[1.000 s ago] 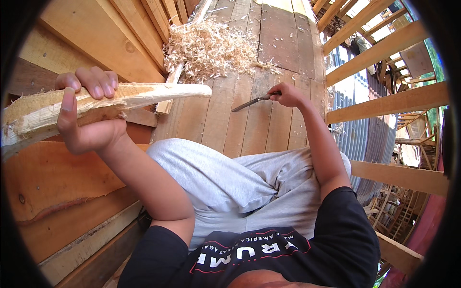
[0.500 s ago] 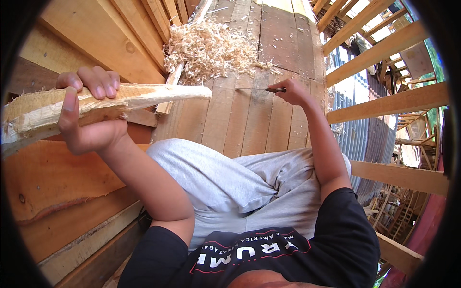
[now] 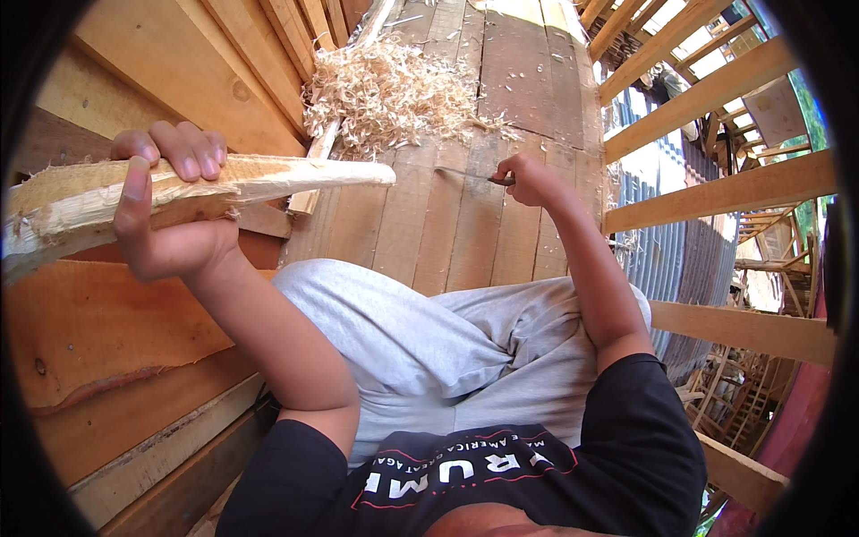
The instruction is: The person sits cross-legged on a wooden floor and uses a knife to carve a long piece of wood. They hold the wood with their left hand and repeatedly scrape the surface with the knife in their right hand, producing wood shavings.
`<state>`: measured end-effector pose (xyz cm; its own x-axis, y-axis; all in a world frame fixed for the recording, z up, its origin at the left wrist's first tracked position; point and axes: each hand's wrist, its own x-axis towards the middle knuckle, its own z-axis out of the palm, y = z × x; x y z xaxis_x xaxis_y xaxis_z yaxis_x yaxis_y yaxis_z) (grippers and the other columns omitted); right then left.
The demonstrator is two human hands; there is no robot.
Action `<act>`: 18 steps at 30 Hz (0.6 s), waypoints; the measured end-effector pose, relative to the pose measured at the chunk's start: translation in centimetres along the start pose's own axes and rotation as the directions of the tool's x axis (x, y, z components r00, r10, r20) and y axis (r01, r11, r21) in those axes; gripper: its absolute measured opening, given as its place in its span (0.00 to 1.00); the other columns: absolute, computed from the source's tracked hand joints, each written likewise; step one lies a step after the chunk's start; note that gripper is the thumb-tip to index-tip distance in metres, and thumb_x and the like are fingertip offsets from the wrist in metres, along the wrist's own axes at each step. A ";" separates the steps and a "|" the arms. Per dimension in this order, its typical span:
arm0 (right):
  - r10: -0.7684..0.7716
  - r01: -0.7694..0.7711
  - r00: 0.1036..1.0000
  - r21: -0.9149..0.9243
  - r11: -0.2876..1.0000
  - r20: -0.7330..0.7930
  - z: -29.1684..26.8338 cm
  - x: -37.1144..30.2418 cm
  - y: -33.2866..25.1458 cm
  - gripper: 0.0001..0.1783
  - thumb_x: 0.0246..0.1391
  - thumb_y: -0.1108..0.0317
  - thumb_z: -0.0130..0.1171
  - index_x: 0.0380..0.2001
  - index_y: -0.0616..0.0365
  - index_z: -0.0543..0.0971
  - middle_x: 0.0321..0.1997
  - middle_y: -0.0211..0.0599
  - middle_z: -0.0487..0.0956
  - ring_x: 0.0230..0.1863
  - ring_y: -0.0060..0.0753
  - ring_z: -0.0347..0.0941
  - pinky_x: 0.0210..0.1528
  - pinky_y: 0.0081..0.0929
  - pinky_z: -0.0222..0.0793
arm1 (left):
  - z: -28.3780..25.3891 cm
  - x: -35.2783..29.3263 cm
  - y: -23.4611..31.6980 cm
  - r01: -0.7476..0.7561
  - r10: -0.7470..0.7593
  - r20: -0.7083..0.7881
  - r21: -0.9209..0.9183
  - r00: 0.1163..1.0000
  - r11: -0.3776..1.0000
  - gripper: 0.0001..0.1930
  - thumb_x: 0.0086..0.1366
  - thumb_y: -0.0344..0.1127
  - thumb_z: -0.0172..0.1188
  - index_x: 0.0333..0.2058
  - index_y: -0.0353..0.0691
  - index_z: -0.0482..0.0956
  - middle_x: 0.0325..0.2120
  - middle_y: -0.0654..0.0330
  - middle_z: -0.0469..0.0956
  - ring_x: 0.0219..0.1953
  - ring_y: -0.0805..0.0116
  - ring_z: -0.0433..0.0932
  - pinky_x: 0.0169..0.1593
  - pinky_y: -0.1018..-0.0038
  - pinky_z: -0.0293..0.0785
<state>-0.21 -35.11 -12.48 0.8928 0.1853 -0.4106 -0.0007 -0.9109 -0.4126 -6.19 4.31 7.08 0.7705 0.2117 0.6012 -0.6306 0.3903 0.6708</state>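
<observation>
My left hand is closed round a long, roughly hewn piece of wood, fingers over its far side and palm against the near side. Its pale, tapered tip points right above the floor, while the thicker, splintery end runs off toward the left rim. A knife is gripped in my right hand, out over the planks to the right of the wood's tip. The thin blade points left and does not touch the wood. My right fingers are curled over most of the handle.
A heap of curled wood shavings lies on the plank floor beyond the wood. Plank walling rises on the left. Slatted railing runs along the right, with corrugated metal sheets outside it. My legs are folded in front of me.
My right hand has shifted slightly and turned, tilting the knife so its handle sits a little lower and the blade slants more. My left hand and the wood have barely moved.
</observation>
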 end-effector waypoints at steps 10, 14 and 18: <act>-0.091 0.091 0.996 -0.061 0.994 0.003 2.1 -0.2 0.4 0.20 0.42 0.83 0.54 0.41 0.55 0.81 0.40 0.49 0.81 0.44 0.49 0.77 0.43 0.38 0.73 | 1.5 -0.3 -0.7 0.021 -0.021 0.007 0.007 1.000 1.000 0.10 0.55 0.40 0.53 0.30 0.42 0.68 0.17 0.62 0.64 0.22 0.71 0.62 0.33 0.71 0.62; -0.075 0.085 0.995 0.204 0.975 -0.059 2.1 -0.9 1.2 0.14 0.52 0.75 0.53 0.43 0.57 0.78 0.32 0.41 0.79 0.31 0.36 0.74 0.32 0.33 0.68 | 2.5 -0.6 -1.9 0.044 -0.043 0.025 -0.001 0.999 0.999 0.08 0.57 0.39 0.53 0.30 0.42 0.67 0.18 0.62 0.63 0.22 0.71 0.63 0.33 0.71 0.62; 0.168 -0.266 0.964 0.725 0.636 0.206 -0.4 -2.7 0.7 0.12 0.63 0.63 0.49 0.43 0.57 0.76 0.20 0.26 0.69 0.16 0.16 0.57 0.16 0.22 0.52 | 3.4 -1.1 -3.5 0.071 -0.071 0.004 -0.151 0.997 0.986 0.09 0.53 0.30 0.59 0.31 0.39 0.68 0.18 0.61 0.66 0.20 0.70 0.68 0.29 0.73 0.68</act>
<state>-2.45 -36.37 -11.28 0.7676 0.1021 -0.6328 -0.5642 -0.3609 -0.7426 -5.20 -0.32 5.53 0.8131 0.1800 0.5536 -0.5531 0.5352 0.6385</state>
